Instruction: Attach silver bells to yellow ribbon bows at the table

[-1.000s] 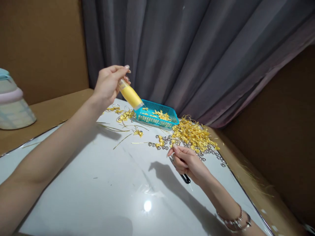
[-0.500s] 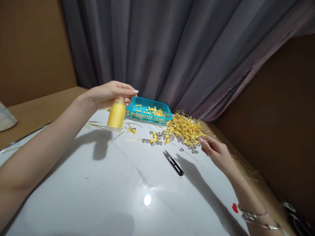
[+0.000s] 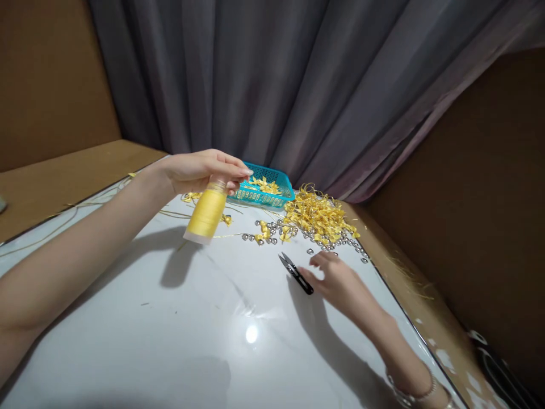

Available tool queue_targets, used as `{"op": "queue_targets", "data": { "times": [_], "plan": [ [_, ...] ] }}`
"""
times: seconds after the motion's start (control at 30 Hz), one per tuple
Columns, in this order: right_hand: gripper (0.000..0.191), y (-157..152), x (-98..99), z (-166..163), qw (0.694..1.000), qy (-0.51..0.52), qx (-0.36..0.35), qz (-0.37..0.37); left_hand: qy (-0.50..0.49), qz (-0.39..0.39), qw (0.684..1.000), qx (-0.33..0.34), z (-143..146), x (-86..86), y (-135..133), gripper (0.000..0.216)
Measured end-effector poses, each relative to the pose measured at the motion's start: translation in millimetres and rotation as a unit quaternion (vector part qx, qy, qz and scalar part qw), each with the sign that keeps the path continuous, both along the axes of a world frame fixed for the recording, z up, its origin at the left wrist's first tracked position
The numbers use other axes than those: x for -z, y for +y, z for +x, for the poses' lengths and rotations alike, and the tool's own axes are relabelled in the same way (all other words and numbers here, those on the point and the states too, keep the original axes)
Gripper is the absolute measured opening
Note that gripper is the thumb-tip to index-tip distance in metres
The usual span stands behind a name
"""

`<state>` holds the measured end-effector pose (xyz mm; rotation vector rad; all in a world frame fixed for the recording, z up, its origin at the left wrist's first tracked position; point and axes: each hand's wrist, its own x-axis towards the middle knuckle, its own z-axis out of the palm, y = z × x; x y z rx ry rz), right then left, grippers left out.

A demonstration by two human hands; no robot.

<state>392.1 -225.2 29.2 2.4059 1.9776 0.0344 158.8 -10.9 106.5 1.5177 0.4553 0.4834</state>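
My left hand (image 3: 208, 170) is raised above the table, its fingers closed on a spool of yellow thread (image 3: 205, 213) that hangs tilted below the palm. Thumb and forefinger are pinched together at the front; anything tiny between them does not show. Low over the table, my right hand (image 3: 334, 278) has thumb and fingers apart, slightly blurred. Its thumb is right beside black thread snips (image 3: 297, 274), overlapping their edge; I cannot tell whether it touches. The snips lie on the white tabletop, blades pointing away.
Behind my left hand stands a turquoise basket (image 3: 272, 200) with yellow ribbon pieces. A heap of yellow ribbon bows (image 3: 319, 213) lies to its right, with several silver beads (image 3: 310, 251) scattered in front. A grey curtain (image 3: 247, 85) hangs behind the table.
My right hand has left the heap of bows and come nearer, over to the snips. My left hand, still with the spool, has shifted slightly right and lower in view.
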Motion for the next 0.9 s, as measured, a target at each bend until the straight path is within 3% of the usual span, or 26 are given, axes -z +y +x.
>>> {"op": "queue_targets", "data": {
  "times": [0.03,0.17,0.4,0.63,0.73,0.83,0.87,0.9],
  "plan": [
    [0.016,1.0,1.9,-14.2,0.999,0.0,0.022,-0.045,0.006,-0.005,1.0,0.01,0.1,-0.4,-0.9,0.005],
    [0.01,4.6,9.5,-36.6,0.995,-0.005,0.049,-0.084,0.011,-0.011,0.999,0.045,-0.5,-0.9,-1.9,0.004],
    [0.03,0.3,13.2,-13.7,0.992,0.044,0.05,-0.109,0.003,-0.013,0.999,0.05,-0.6,0.0,-1.1,0.005],
    [0.031,2.2,6.5,9.0,0.96,0.228,0.045,-0.159,-0.014,-0.029,0.998,0.062,0.6,-0.4,-4.2,0.005],
    [0.043,-2.9,3.9,13.8,0.899,0.389,0.02,-0.201,-0.028,-0.044,0.998,0.046,0.9,-1.3,-5.8,0.007],
    [0.049,-11.7,0.5,17.7,0.768,0.6,0.009,-0.224,-0.067,-0.059,0.996,0.002,-3.0,-6.4,-3.2,0.009],
    [0.049,-14.7,-0.7,18.8,0.736,0.637,0.009,-0.229,-0.083,-0.064,0.994,-0.019,-5.9,-9.3,-0.9,0.01],
    [0.048,-17.5,-1.9,19.6,0.726,0.647,0.009,-0.234,-0.098,-0.071,0.992,-0.044,-9.7,-12.6,2.1,0.011]
  ]
}}
